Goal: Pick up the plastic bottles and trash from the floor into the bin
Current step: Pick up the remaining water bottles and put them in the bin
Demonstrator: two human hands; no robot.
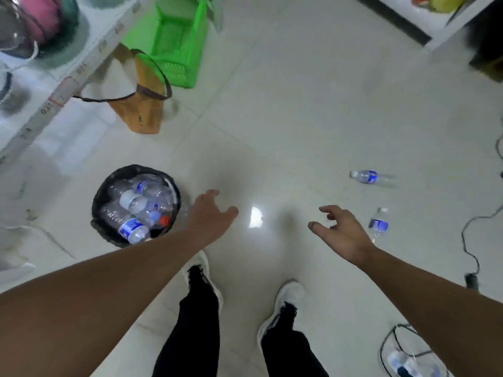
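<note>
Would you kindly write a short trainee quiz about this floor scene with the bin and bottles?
1. True or false: the bin already holds bottles.
2. Which hand is nearer the bin: left hand or right hand?
3. The bottle lying by the right hand has a label of which colour: A red, B blue, C green?

Key: 1 true; 2 left; 3 B.

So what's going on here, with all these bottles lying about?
A person is clearing plastic bottles off the floor into a black bin, already nearly full of them. Both hands are empty and open: the left hand beside the bin, the right hand reaching toward a nearby bottle. Another bottle lies farther off, and a third among cables.
</note>
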